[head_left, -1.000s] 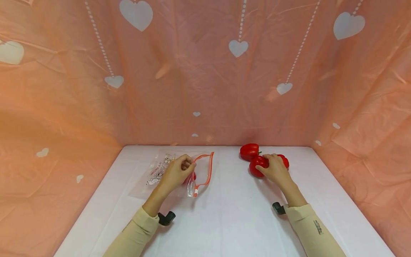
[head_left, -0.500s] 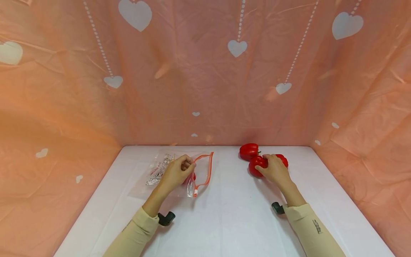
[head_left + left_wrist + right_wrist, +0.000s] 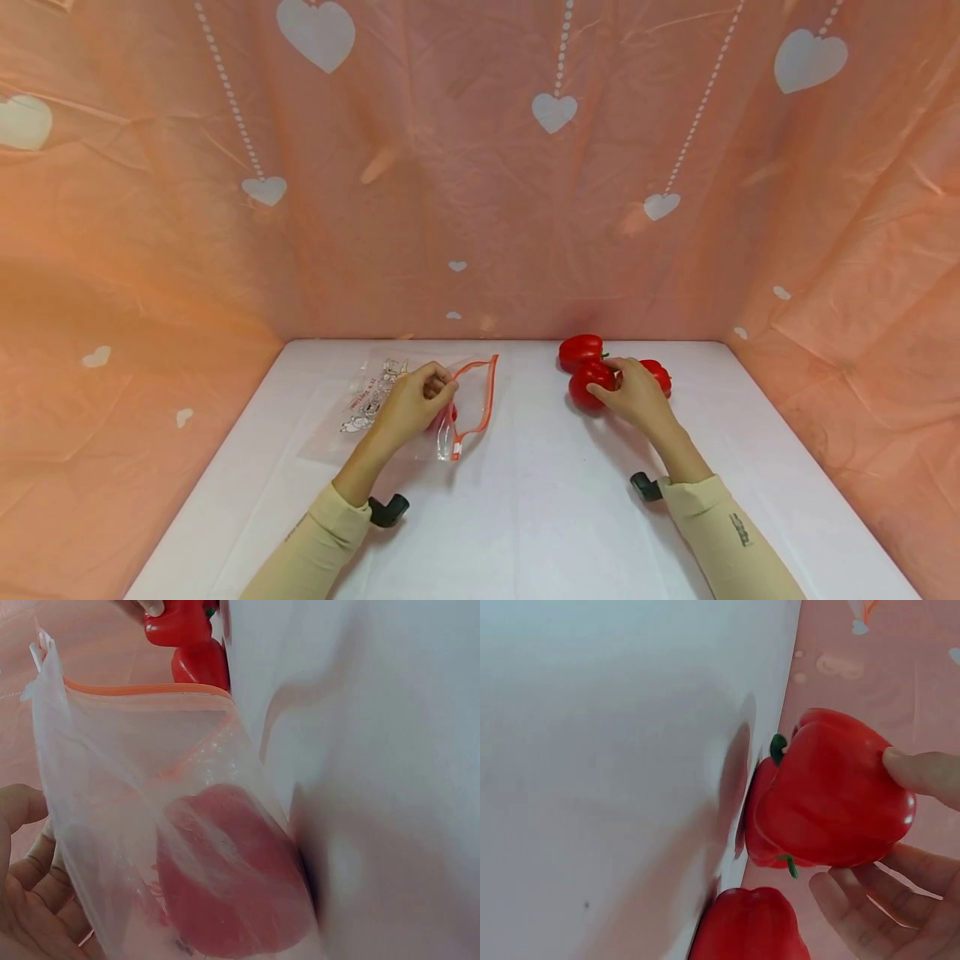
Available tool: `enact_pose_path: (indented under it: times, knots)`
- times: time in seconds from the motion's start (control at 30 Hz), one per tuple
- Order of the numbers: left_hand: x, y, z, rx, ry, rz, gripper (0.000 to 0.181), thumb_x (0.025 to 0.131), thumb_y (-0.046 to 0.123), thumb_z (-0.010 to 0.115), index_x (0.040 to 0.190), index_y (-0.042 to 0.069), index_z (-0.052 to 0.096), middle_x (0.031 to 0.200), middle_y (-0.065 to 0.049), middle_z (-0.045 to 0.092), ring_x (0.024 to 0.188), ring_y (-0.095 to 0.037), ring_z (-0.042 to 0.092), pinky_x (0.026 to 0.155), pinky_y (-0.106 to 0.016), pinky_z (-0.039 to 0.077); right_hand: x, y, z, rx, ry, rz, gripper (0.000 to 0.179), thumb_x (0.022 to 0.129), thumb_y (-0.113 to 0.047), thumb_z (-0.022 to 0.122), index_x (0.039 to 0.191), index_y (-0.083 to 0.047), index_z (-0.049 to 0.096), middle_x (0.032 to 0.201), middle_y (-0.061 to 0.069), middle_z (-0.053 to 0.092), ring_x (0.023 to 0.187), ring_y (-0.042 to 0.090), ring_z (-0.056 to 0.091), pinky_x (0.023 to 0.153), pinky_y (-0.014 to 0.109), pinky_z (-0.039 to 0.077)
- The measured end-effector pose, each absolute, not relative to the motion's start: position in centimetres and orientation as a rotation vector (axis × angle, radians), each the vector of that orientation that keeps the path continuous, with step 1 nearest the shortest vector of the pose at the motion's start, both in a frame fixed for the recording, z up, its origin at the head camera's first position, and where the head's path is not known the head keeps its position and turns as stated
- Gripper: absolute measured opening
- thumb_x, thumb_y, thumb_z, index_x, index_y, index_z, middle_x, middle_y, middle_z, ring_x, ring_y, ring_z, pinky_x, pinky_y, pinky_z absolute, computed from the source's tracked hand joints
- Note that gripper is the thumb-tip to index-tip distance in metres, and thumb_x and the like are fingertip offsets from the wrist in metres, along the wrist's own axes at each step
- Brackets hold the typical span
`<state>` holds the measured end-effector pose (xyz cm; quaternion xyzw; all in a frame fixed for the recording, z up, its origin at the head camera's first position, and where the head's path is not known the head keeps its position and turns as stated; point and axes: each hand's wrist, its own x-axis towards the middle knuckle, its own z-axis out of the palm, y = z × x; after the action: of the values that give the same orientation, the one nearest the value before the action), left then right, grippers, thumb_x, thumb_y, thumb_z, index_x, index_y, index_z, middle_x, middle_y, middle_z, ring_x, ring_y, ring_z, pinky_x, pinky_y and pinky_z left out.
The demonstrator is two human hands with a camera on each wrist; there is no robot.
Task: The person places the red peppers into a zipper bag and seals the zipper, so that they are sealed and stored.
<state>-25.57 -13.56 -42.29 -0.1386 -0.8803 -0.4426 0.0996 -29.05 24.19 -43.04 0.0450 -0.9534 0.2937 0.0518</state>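
My left hand (image 3: pixel 420 396) pinches the upper rim of a clear zip bag (image 3: pixel 97 742) with an orange zip strip, its mouth open toward the right. Inside the bag lies a red bell pepper (image 3: pixel 232 877), seen through the cloudy plastic. Thumb and fingers of my right hand (image 3: pixel 637 396) grip another red bell pepper (image 3: pixel 588 387). In the right wrist view this held pepper (image 3: pixel 832 787) hangs stem-down, slightly off the table. A third bell pepper (image 3: pixel 581 353) lies just behind it, and one more pepper (image 3: pixel 657 377) sits to the right, partly behind my hand.
The white table (image 3: pixel 525 500) ends at the back against an orange-pink curtain (image 3: pixel 480 167) with white hearts. Black wrist mounts (image 3: pixel 388 511) stick out beside both cuffs. Cartoon print (image 3: pixel 367 408) covers part of the bag.
My right hand has shifted a little left with the held pepper, uncovering more of the pepper on the right. The left hand and the bag have stayed in place.
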Motion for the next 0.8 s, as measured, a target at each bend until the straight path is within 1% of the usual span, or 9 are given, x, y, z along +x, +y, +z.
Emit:
enact_pose_path:
  times: [0.1, 0.17, 0.3, 0.5, 0.8]
  knots:
    - [-25.5, -13.6, -42.3, -0.407, -2.606, -1.3, 0.007, 0.102, 0.02, 0.075, 0.101, 0.014, 0.072, 0.086, 0.002, 0.074, 0.077, -0.011, 0.065, 0.073, -0.032, 0.051, -29.0, 23.8, -43.0, 0.139, -2.868, 0.954, 0.068, 0.095, -0.03, 0.081, 0.148, 0.005, 0.056, 0.131, 0.025, 0.063, 0.11, 0.04, 0.061, 0.087, 0.049, 0.06]
    - [-25.5, -13.6, -42.3, -0.406, -2.607, -1.302, 0.007, 0.102, 0.02, 0.075, 0.101, 0.014, 0.072, 0.086, 0.002, 0.074, 0.077, -0.012, 0.065, 0.073, -0.032, 0.051, -29.0, 23.6, -43.1, 0.146, -2.852, 1.009, 0.067, 0.096, -0.03, 0.081, 0.148, 0.005, 0.056, 0.131, 0.025, 0.064, 0.109, 0.039, 0.063, 0.085, 0.047, 0.06]
    - [-25.5, -13.5, -42.4, -0.406, -2.61, -1.315, 0.007, 0.102, 0.02, 0.075, 0.102, 0.014, 0.071, 0.086, 0.002, 0.073, 0.078, -0.013, 0.064, 0.071, -0.032, 0.051, -29.1, 23.1, -43.5, 0.168, -2.832, 1.121, 0.064, 0.097, -0.028, 0.08, 0.147, 0.004, 0.057, 0.133, 0.025, 0.066, 0.114, 0.041, 0.066, 0.09, 0.048, 0.061]
    - [-25.6, -13.5, -42.4, -0.416, -2.616, -1.341, 0.007, 0.102, 0.019, 0.075, 0.101, 0.014, 0.071, 0.085, 0.002, 0.072, 0.076, -0.013, 0.063, 0.068, -0.029, 0.049, -29.2, 22.0, -43.9, 0.185, -2.808, 1.272, 0.062, 0.097, -0.027, 0.081, 0.147, 0.002, 0.059, 0.131, 0.024, 0.068, 0.117, 0.04, 0.065, 0.093, 0.048, 0.061]
    - [-25.6, -13.5, -42.5, -0.418, -2.616, -1.333, 0.007, 0.102, 0.019, 0.075, 0.101, 0.013, 0.071, 0.085, 0.002, 0.072, 0.076, -0.012, 0.062, 0.069, -0.029, 0.049, -28.6, 20.6, -44.2, 0.216, -2.745, 1.434, 0.06, 0.098, -0.029, 0.081, 0.147, -0.002, 0.061, 0.133, 0.02, 0.07, 0.119, 0.038, 0.066, 0.093, 0.046, 0.061]
